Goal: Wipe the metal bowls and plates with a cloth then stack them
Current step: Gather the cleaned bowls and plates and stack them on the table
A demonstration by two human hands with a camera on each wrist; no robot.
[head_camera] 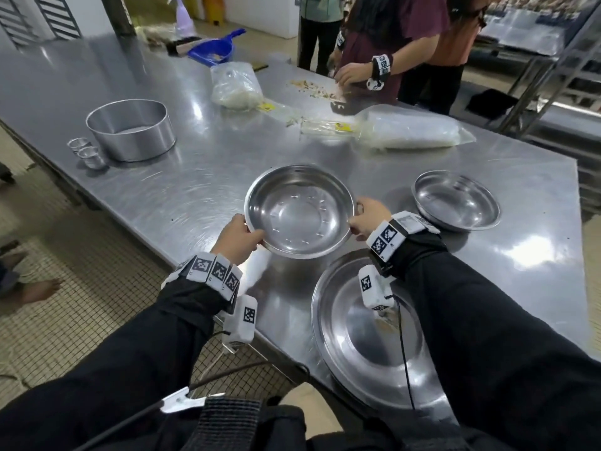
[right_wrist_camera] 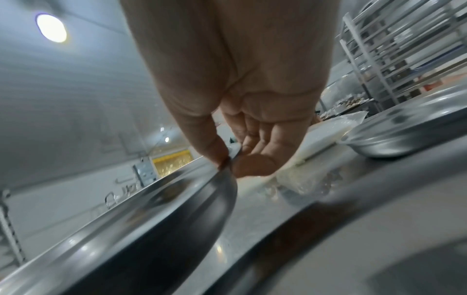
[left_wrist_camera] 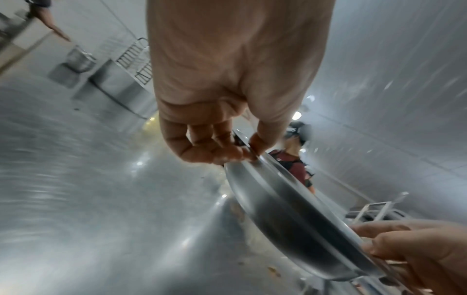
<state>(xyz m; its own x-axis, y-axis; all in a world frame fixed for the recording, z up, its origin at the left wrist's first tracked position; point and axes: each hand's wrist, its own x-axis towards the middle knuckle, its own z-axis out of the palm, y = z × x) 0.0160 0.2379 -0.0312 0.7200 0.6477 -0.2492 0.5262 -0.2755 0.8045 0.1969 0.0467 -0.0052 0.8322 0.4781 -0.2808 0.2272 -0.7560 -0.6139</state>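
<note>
I hold a shiny metal bowl (head_camera: pixel 300 213) above the steel table (head_camera: pixel 195 177), tilted slightly toward me. My left hand (head_camera: pixel 242 237) pinches its near-left rim (left_wrist_camera: pixel 246 147) between thumb and fingers. My right hand (head_camera: pixel 366 218) pinches the right rim (right_wrist_camera: pixel 231 159). A second metal bowl (head_camera: pixel 455 200) sits on the table to the right, also seen in the right wrist view (right_wrist_camera: pixel 404 133). A large metal plate (head_camera: pixel 364 327) lies near the table's front edge, under my right forearm. No cloth shows in any view.
A round metal tin (head_camera: pixel 130 130) and two small metal cups (head_camera: pixel 86 153) stand at the left. Plastic bags (head_camera: pixel 409 130) of white food and a blue dustpan (head_camera: pixel 213 48) lie farther back. A person (head_camera: pixel 390 43) works at the far side. A rack (right_wrist_camera: pixel 404 49) stands at right.
</note>
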